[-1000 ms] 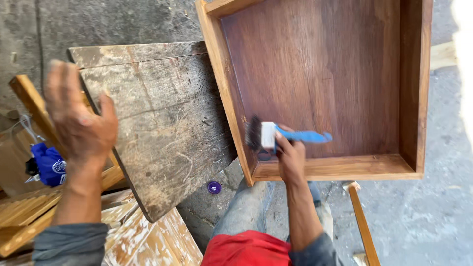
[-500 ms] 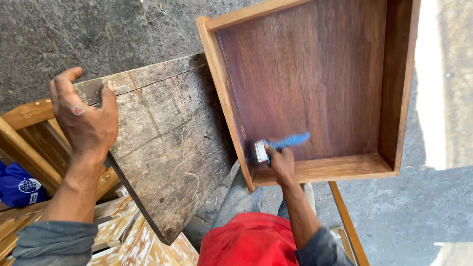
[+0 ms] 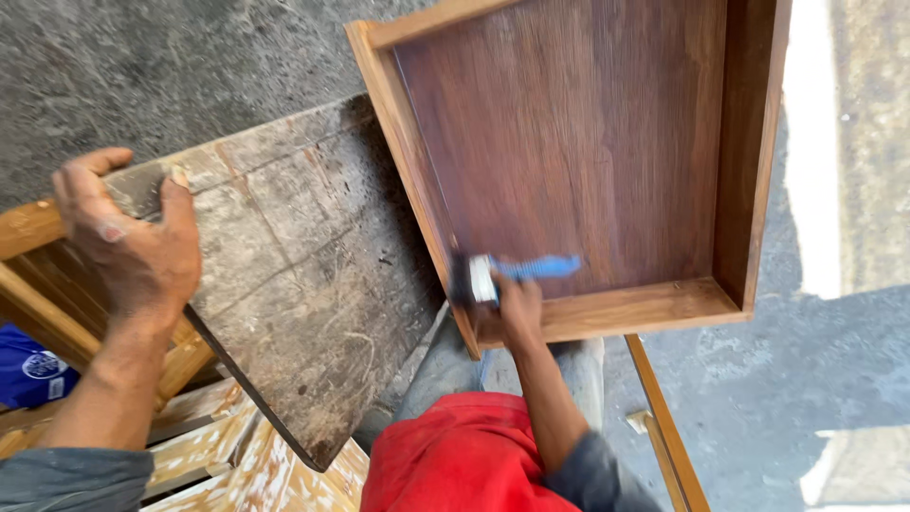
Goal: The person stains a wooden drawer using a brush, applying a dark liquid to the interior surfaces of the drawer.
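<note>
- Head cam, one view only, looks steeply down from above, close range.
- Frame spans worn board (image 3: 284, 284) at left to wooden tray (image 3: 569, 142) at right; floor beyond.

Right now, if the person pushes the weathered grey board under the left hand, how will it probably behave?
The grey board looks thick, flat and stiff, so it would probably slide rather than bend. Its rough, scratched surface likely gives the left hand good grip. One end overhangs the wooden slats, so it might tip.

grey concrete floor (image 3: 190, 66) carries a worn board (image 3: 303, 284) and wooden tray (image 3: 569, 142).
</note>
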